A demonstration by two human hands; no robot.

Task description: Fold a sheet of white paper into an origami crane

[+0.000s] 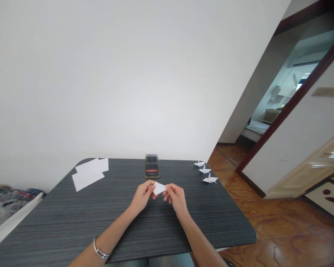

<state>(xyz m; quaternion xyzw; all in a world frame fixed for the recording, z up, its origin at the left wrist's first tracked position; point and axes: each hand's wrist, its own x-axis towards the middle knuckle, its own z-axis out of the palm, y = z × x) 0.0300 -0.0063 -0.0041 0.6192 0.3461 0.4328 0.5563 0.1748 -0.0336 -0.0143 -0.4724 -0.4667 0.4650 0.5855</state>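
A small piece of folded white paper (159, 188) is held over the middle of the table, one end pointing right. My left hand (144, 193) is closed on its left side, thumb on top, with part of the paper hidden under the fingers. At the right, my right hand (176, 196) pinches the narrow tip between thumb and fingers. Just beyond the hands, a phone (152, 172) with a lit screen faces me.
The dark wood-grain table (114, 193) stands against a white wall. Loose white paper sheets (88, 180) lie at the back left. Three folded paper cranes (209, 179) line the right side near the edge. Beyond are a tiled floor (267, 222) and a doorway.
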